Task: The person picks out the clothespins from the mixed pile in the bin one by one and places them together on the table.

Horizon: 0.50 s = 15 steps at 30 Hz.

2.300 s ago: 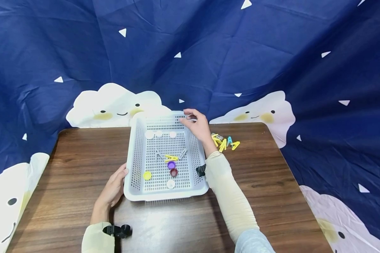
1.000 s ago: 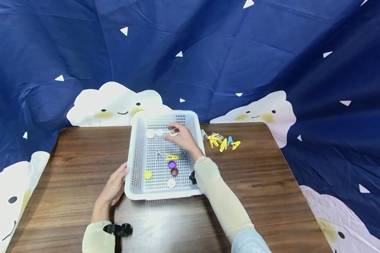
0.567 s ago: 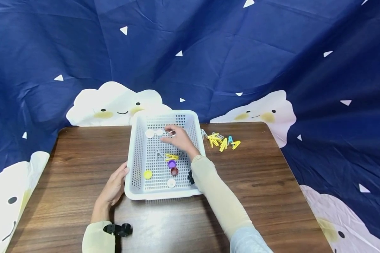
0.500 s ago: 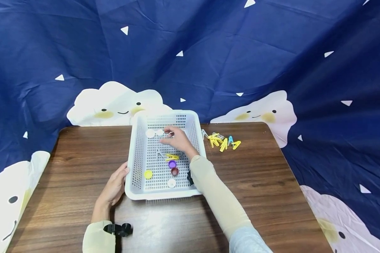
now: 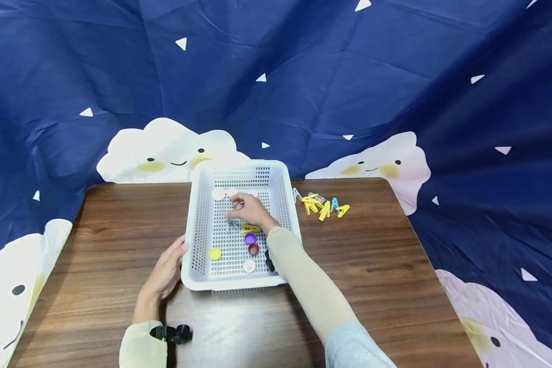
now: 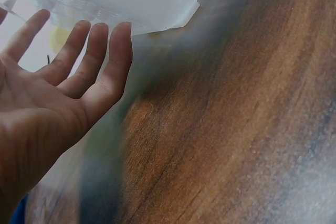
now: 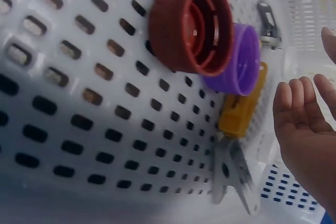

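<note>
My right hand (image 5: 252,210) reaches over the white basket (image 5: 187,266), fingers and thumb apart with nothing seen between them. Its thumb is right by a grey clothespin (image 5: 232,225) on the basket floor. A yellow clothespin (image 5: 250,228), a purple cap (image 5: 250,238) and a dark red cap (image 5: 253,249) lie nearer the front. The right wrist view also shows a second grey clothespin (image 7: 234,174), hidden under the arm in the head view. My left hand (image 5: 164,271) rests its fingers along the basket's left side; the left wrist view shows them loosely bent.
Several white caps (image 5: 218,194) lie towards the basket's back, another white cap (image 5: 249,266) and a yellow cap (image 5: 215,254) near its front. On the brown table (image 5: 372,286) to the right is a pile of yellow clothespins (image 5: 324,210), with blue and grey ones.
My right hand has moved from the basket's back right corner leftward and towards me, past the white cap, to the grey clothespin. The left hand has stayed put.
</note>
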Tool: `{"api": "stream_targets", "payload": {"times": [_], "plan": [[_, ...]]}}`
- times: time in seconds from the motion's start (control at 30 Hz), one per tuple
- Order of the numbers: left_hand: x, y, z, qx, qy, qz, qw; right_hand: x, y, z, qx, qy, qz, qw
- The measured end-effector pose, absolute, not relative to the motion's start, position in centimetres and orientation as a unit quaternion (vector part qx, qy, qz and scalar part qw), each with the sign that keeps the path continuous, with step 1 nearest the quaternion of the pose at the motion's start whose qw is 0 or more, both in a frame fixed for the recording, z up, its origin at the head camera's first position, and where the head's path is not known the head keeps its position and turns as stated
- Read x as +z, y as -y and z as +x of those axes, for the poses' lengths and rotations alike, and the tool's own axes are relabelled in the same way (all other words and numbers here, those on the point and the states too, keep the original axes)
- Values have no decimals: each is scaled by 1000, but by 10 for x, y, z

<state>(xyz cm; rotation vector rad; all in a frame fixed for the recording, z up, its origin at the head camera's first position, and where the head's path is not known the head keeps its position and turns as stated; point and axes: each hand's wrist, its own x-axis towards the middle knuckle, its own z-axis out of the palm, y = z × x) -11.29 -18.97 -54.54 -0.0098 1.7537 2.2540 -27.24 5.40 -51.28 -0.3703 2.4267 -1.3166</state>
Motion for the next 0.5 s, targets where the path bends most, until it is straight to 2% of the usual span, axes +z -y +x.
{"api": "stream_targets", "payload": {"times": [0.5], "plan": [[-546, 189, -113, 786, -603, 6, 140, -527, -46, -274, -450, -861, -126, 201]]}}
